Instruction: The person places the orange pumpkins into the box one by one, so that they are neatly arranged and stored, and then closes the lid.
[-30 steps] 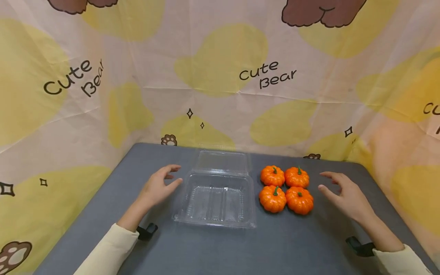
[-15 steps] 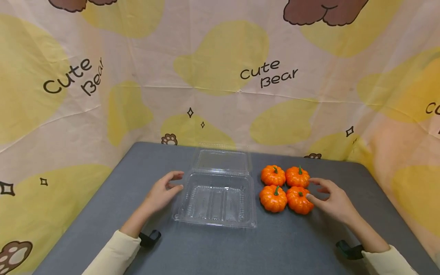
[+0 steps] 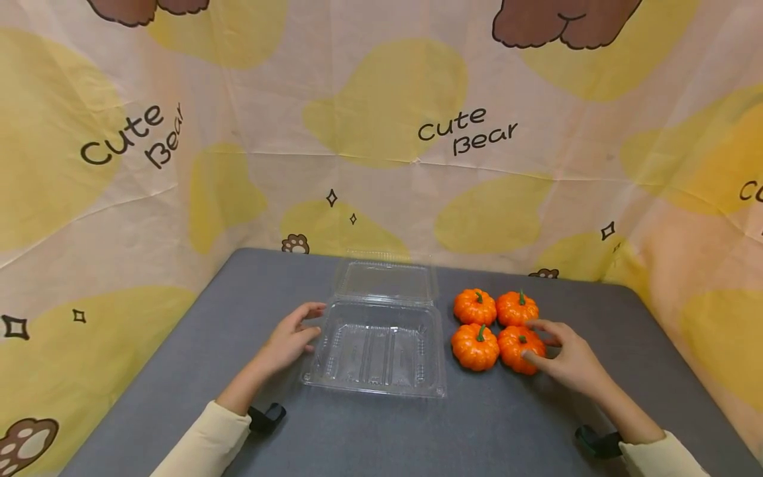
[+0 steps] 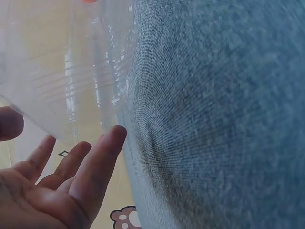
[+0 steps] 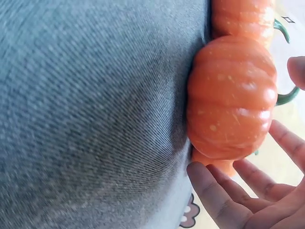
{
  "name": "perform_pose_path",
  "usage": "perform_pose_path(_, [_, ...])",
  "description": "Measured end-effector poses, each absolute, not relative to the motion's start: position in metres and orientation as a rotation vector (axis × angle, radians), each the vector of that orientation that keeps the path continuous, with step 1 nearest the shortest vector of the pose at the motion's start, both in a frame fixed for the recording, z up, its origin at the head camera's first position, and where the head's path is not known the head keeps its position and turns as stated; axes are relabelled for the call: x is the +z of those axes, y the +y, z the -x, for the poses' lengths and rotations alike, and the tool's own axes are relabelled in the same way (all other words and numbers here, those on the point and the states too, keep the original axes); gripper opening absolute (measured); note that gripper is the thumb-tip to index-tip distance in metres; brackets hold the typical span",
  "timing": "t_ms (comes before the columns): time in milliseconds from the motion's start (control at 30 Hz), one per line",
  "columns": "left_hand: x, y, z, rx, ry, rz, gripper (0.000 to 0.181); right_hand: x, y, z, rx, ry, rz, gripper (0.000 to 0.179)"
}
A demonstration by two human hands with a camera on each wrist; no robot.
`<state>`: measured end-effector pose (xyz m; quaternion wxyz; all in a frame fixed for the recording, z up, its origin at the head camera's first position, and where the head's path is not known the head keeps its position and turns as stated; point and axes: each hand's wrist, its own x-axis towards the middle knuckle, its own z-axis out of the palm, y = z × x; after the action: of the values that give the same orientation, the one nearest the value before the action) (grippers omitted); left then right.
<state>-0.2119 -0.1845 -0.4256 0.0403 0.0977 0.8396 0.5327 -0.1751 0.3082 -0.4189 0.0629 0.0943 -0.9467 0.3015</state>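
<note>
Pumpkin (image 5: 232, 98) might skid if that loosely spread, empty right hand (image 3: 569, 359) pinches off-centre; left hand (image 3: 289, 340), also loose, holds zilch.

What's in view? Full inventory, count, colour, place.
tabletop: 1, grey, under everything
printed backdrop: 1, pale pink with yellow patches and "Cute Bear" lettering, behind and along both sides
mini pumpkins: 4, orange with green stems, two-by-two cluster right of centre
clamshell container: 1, clear, left of the pumpkins; lid open, toward the backdrop
wrist bands: 2, black, one at each wrist
sleeves: 2, cream, bottom left and bottom right
left grip: 1, bare hand, at the container's left edge, contact unclear
right grip: 1, bare hand, at the front-right pumpkin, contact unclear
</note>
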Motion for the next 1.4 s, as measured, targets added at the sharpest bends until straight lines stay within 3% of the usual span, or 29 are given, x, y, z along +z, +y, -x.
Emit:
perform_pose_path(1000, [-0.432, -0.179, 0.209, 1.651, 2.525, -0.295, 0.048, -0.426, 0.306, 0.174, 0.905, -2.845, -0.278, 0.05])
perform_pose_path(1400, [-0.432, -0.176, 0.208, 1.671, 2.491, -0.299, 0.048, -0.41, 0.31, 0.168, 0.929, -2.789, -0.233, 0.049])
